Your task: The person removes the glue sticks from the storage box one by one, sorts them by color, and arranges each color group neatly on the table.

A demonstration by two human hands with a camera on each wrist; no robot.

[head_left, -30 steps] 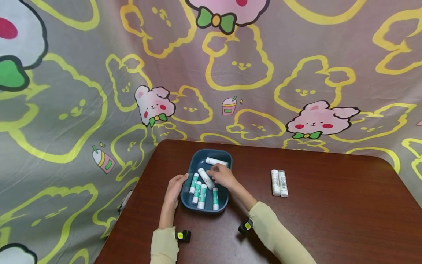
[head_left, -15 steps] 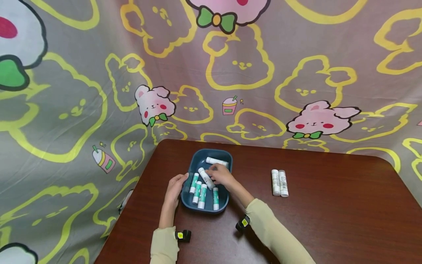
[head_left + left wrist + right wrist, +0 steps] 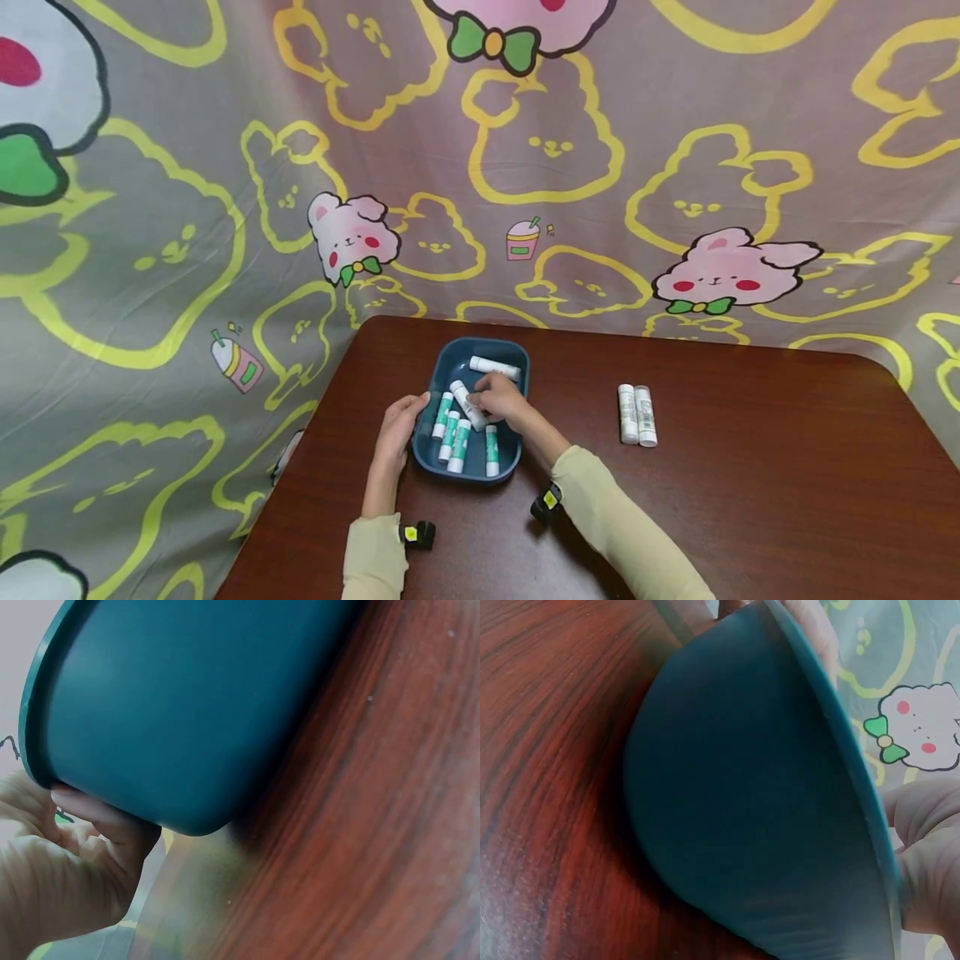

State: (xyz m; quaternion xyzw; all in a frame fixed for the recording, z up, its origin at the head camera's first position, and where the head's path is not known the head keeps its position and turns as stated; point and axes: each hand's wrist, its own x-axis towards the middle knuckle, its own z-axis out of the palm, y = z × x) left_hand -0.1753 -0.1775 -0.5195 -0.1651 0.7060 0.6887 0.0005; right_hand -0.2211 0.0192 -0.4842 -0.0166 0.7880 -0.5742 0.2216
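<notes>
A dark blue plastic bin (image 3: 422, 468) stands on the table, with several white glue sticks lying in it, most with green labels. My left hand (image 3: 397, 429) grips the bin's left side at the rim; in the left wrist view its fingers lie against the outer wall. Over the right rim reaches my right hand (image 3: 501, 397), its curled fingertips on a slanted glue stick (image 3: 461, 395) in the middle. Another glue stick (image 3: 491, 365) lies crosswise at the far end. In the right wrist view the bin wall (image 3: 750, 780) hides those fingertips.
Two glue sticks (image 3: 637, 415) lie side by side on the brown table (image 3: 750, 467), right of the bin. A patterned cloth (image 3: 570, 283) hangs behind and to the left of the table. Each sleeve has a small black wrist camera (image 3: 417, 535).
The right forearm has swung a little left, and the right fingertips have moved slightly over the slanted glue stick, covering more of it. My left hand and the bin stay put.
</notes>
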